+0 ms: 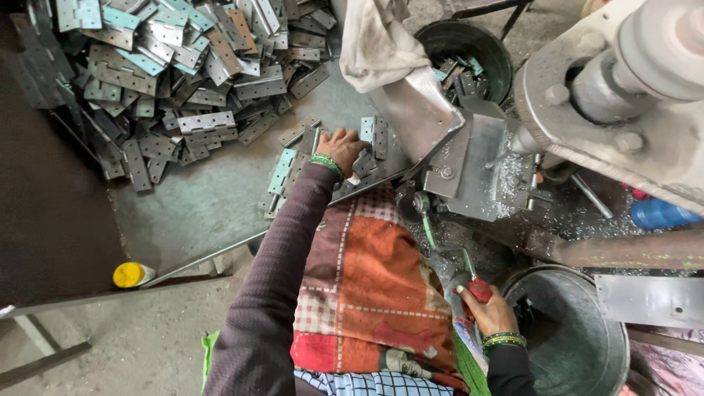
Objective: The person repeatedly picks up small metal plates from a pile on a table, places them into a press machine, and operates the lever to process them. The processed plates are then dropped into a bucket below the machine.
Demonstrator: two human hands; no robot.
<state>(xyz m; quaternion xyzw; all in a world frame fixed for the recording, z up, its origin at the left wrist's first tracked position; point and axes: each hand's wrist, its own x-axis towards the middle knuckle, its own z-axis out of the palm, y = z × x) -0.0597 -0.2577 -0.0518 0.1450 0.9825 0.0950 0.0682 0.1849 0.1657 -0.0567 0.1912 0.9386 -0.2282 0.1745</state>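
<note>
My left hand (341,149) reaches forward over the grey metal table (205,202) and rests on a small stack of metal hinges (374,136) next to the machine; its fingers curl on one hinge. My right hand (490,312) is low at my right side, closed on the red knob of a lever handle (479,290) that rises toward the machine. Both wrists wear green bangles. A patterned red and orange cloth (367,286) covers my lap.
A big heap of loose metal hinges (176,73) fills the table's far left. The grey press machine (587,95) stands at right, with metal shavings below. A dark bucket (469,51) holds hinges behind; a metal bucket (572,330) sits near my right hand. A yellow-capped bottle (130,275) lies under the table edge.
</note>
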